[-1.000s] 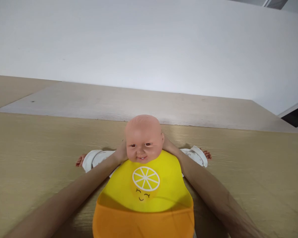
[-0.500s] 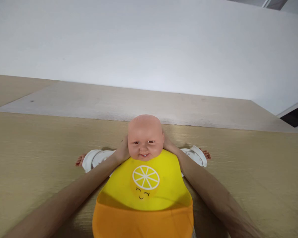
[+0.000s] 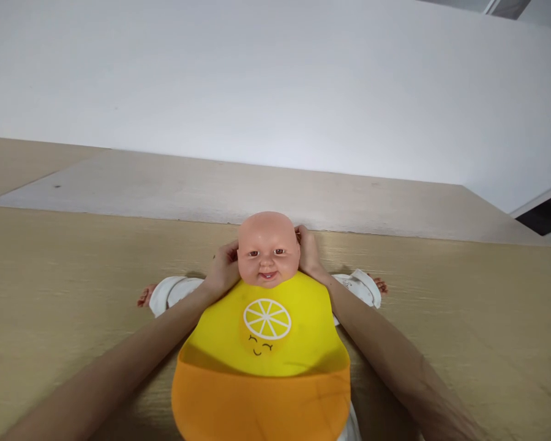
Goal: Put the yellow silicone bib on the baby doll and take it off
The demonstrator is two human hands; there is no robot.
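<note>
Both of my hands have crept up the sides of the doll's head since the earlier frames, when they sat low at its neck and were mostly hidden behind the chin. My left hand (image 3: 223,269) now cups the cheek and jaw on its side, its fingers (image 3: 230,250) curled together against the head. My right hand (image 3: 308,251) presses flat against the opposite side, with its fingers (image 3: 302,234) held together and reaching up toward the ear. I cannot tell whether either hand pinches anything behind the neck — that part is hidden by the head.

The bald, pink plastic baby doll (image 3: 268,248) lies on its back on the pale wood-grain surface (image 3: 73,288), face up toward me, its head a little farther from me than before. Its arms in white sleeves (image 3: 171,293) are spread out to either side, and a small pink doll hand (image 3: 380,285) shows at the end of the far sleeve.

Across its chest lies the yellow silicone bib with an orange catch pocket (image 3: 264,361) — a white lemon-slice print and a small smiling face sit on the yellow part. The bib's upper edge tucks right under the doll's chin, between my two wrists.

Beyond the doll a lighter grey-white board (image 3: 257,190) runs along the surface, against the plain white wall (image 3: 275,79).
</note>
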